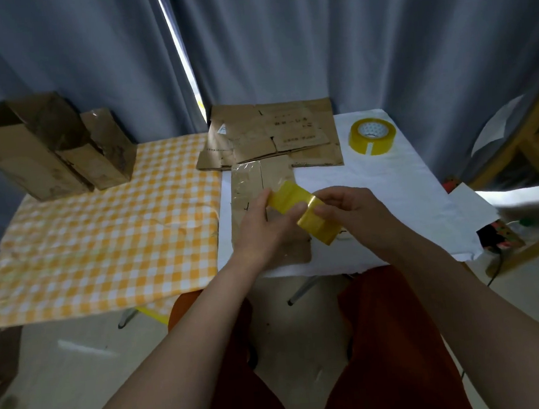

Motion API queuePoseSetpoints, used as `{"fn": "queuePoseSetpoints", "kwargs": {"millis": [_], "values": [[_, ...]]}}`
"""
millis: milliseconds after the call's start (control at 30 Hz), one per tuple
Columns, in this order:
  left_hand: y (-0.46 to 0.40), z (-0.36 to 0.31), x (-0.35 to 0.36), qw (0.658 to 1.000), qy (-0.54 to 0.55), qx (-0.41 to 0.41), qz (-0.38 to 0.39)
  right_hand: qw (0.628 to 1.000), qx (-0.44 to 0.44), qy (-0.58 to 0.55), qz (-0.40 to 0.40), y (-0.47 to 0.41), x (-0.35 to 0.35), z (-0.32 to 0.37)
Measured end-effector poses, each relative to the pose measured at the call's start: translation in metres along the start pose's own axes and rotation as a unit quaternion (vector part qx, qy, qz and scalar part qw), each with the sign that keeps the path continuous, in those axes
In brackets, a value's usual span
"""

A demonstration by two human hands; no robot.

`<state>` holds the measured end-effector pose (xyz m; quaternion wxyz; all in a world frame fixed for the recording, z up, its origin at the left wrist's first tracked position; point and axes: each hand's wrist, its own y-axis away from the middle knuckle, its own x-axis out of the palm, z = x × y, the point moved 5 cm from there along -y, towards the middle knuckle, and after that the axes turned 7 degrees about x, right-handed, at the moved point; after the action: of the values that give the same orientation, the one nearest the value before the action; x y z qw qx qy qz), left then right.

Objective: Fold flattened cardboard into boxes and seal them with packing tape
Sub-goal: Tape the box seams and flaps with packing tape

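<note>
Both forearms reach over the lap to the worktop (388, 175). Left hand (263, 227) and right hand (352, 212) each grip the tape roll (307, 215) above the box (260, 185); taping step, next: find the tape's end.

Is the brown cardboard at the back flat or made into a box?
Flat. The cardboard lies spread on the table, its flaps unfolded.

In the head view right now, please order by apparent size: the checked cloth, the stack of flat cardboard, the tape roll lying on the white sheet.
1. Checked cloth, by far the largest.
2. Stack of flat cardboard.
3. Tape roll, the smallest.
</note>
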<state>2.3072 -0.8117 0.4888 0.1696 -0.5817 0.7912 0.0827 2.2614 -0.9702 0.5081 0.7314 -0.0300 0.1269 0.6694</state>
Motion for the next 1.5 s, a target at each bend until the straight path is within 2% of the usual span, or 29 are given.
{"fn": "queuePoseSetpoints", "kwargs": {"millis": [167, 400, 600, 833, 933, 1000, 1167, 1233, 1267, 1333, 1400, 1500], "values": [[-0.006, 0.005, -0.031, 0.993, 0.108, -0.016, -0.044, 0.999, -0.024, 0.011, 0.036, -0.001, 0.007, 0.007], [-0.006, 0.013, -0.042, 0.987, 0.123, -0.032, -0.102, 0.997, -0.034, 0.031, 0.068, -0.001, 0.018, 0.008], [-0.007, 0.018, -0.043, 0.990, 0.033, -0.015, -0.133, 0.991, -0.048, 0.082, 0.093, 0.000, 0.025, 0.013], [-0.003, 0.026, -0.041, 0.990, 0.017, -0.048, -0.134, 0.984, -0.067, 0.127, 0.103, -0.002, 0.026, 0.018], [0.002, 0.017, -0.040, 0.984, -0.094, -0.007, -0.151, 0.982, -0.066, 0.142, 0.101, -0.002, 0.030, 0.020], [0.005, 0.014, -0.038, 0.975, -0.124, 0.015, -0.181, 0.980, -0.063, 0.168, 0.080, -0.004, 0.033, 0.023], [0.004, 0.021, -0.041, 0.966, -0.122, -0.045, -0.225, 0.968, -0.075, 0.226, 0.072, -0.003, 0.046, 0.021], [0.005, 0.025, -0.043, 0.966, -0.092, -0.075, -0.228, 0.954, -0.089, 0.284, 0.039, -0.004, 0.044, 0.011], [0.005, 0.030, -0.042, 0.967, -0.068, -0.087, -0.228, 0.957, -0.098, 0.272, 0.005, -0.004, 0.041, 0.006], [0.005, 0.038, -0.039, 0.970, -0.010, -0.107, -0.219, 0.982, -0.077, 0.153, -0.077, -0.005, 0.032, -0.002], [0.006, 0.045, -0.033, 0.969, 0.056, -0.123, -0.207, 0.991, -0.034, 0.032, -0.126, -0.004, 0.031, -0.008], [0.010, 0.036, -0.024, 0.957, 0.150, -0.154, -0.193, 0.979, -0.015, -0.015, -0.202, -0.002, 0.029, -0.016]]}}
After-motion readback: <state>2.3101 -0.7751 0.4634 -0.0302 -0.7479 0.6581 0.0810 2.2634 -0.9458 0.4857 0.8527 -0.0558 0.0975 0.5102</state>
